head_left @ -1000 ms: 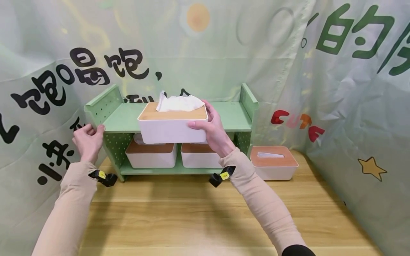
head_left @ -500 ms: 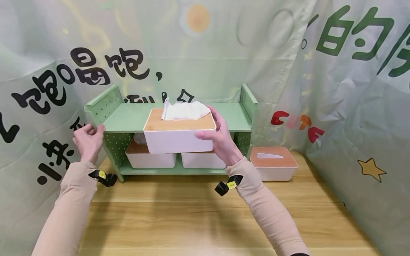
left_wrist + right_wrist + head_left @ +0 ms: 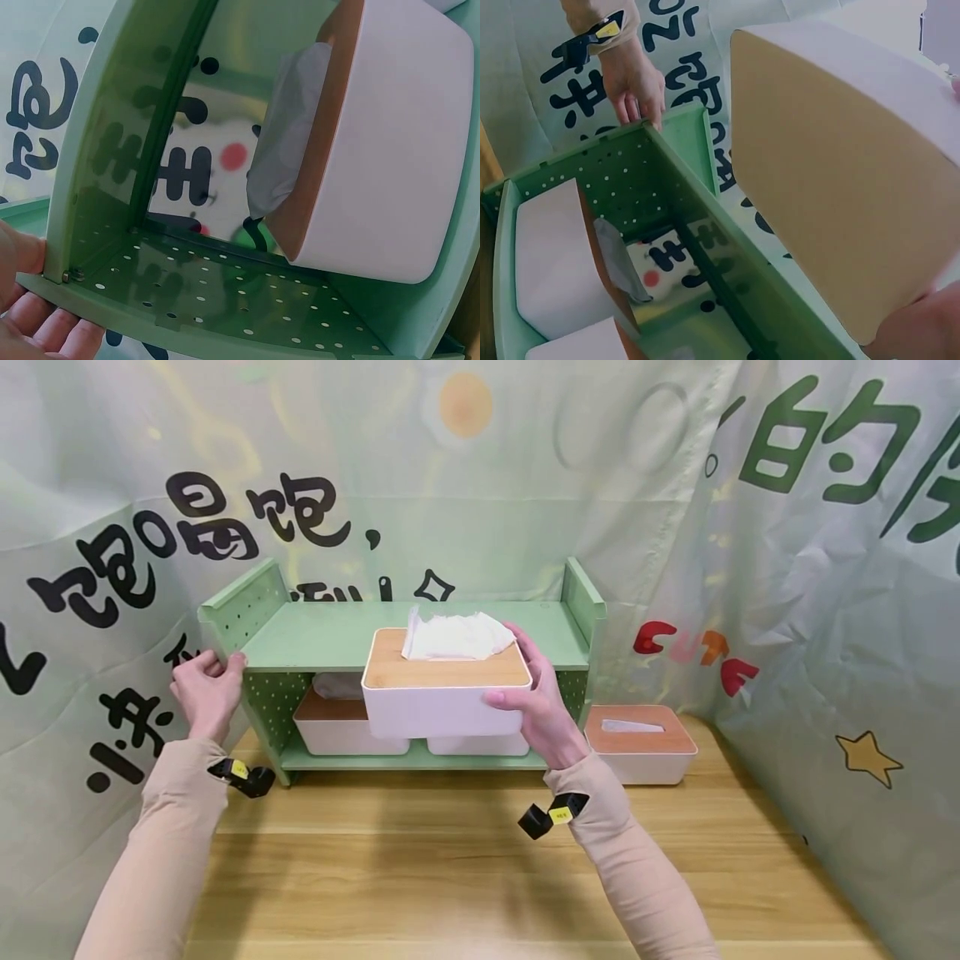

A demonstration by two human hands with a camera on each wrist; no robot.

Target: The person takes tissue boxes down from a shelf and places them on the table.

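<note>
In the head view my right hand (image 3: 546, 706) grips the right end of a white tissue box (image 3: 446, 712) with a wooden lid and a tissue sticking out. It is held level in the air in front of the green shelf (image 3: 322, 631), its beige underside showing in the right wrist view. My left hand (image 3: 207, 693) pinches the shelf's left side at upper-board height, thumb and fingers on opposite sides of the edge. Two more tissue boxes stand on the lower board, the left one (image 3: 390, 142) with tissue out; the right one (image 3: 480, 746) is mostly hidden behind the held box.
Right of the shelf, another tissue box (image 3: 641, 743) stands on the wooden table (image 3: 420, 877), with white tissue showing in its lid slot. A printed cloth (image 3: 480, 510) hangs behind the shelf and along both sides.
My right hand has brought the tissue box down, toward me and to the right, from in front of the upper board. My left hand has stayed on the shelf's side.
</note>
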